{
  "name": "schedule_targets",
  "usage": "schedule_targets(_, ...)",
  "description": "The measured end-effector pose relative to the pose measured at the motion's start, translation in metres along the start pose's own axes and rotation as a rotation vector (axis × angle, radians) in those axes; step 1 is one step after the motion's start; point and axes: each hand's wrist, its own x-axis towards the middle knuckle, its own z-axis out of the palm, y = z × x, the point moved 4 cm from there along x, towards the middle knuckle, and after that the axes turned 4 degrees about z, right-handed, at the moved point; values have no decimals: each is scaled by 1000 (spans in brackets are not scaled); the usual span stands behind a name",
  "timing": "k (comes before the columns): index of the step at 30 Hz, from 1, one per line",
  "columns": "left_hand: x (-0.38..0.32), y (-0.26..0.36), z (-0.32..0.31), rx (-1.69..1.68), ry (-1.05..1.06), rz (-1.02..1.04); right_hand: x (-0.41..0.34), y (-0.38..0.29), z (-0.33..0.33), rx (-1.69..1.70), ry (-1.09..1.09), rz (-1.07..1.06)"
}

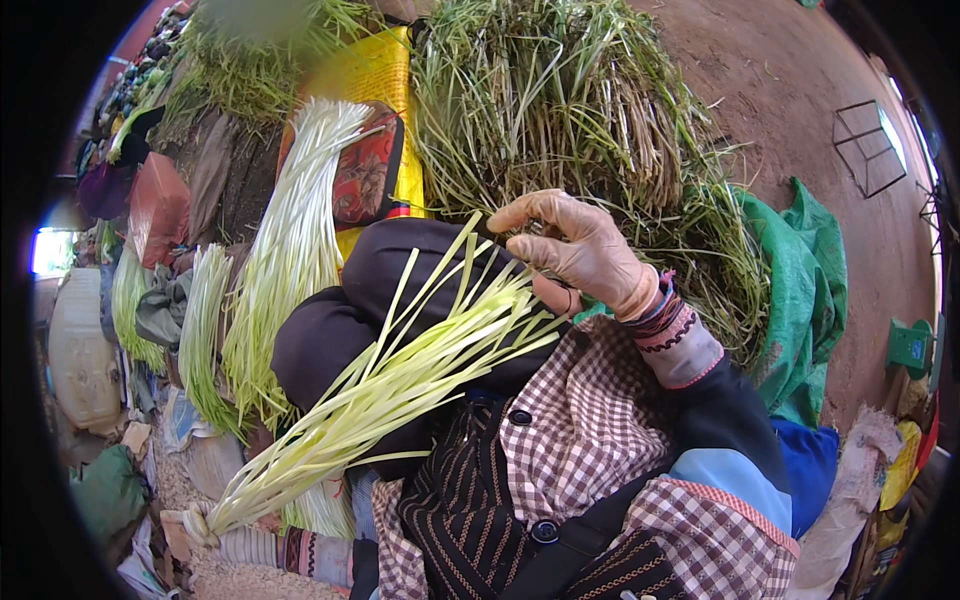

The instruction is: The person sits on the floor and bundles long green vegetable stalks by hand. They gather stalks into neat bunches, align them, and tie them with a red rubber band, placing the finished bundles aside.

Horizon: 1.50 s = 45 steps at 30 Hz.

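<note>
My left hand [199,525], at the lower left, is closed around the pale base of a bunch of long yellow-green leaf stalks [390,375]. The bunch slants up across my dark-clothed knees, its leaf tips fanned out. Just above those tips is my right hand [574,240] in a thin, stained glove, its fingers curled and apart; whether something small lies between them is unclear. A larger bunch of pale stalks [300,202] lies left of my knees, partly over a red patterned pad [367,172]. A smaller bunch [202,322] lies farther left.
A large heap of green and dry stalks [517,97] lies beyond my knees, beside a yellow woven sack [382,67]. Green sacking [802,300] is at the right. A metal frame [870,150] stands on the earthen floor. At the left are a plastic container [84,352] and a pink bag [159,206].
</note>
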Motion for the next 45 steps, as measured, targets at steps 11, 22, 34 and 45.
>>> schedule_targets(11,-4,-1,3,-19,-15,-25,1,17,25,45,-153,81)
schedule_targets(22,-2,-5,9,-56,-32,-40,7,15,30,-85,24,-72)
schedule_targets(34,1,0,19,-99,-78,-20,12,58,30,98,258,-27)
schedule_targets(45,-10,9,29,-108,-56,-39,-25,35,-36,-273,314,28)
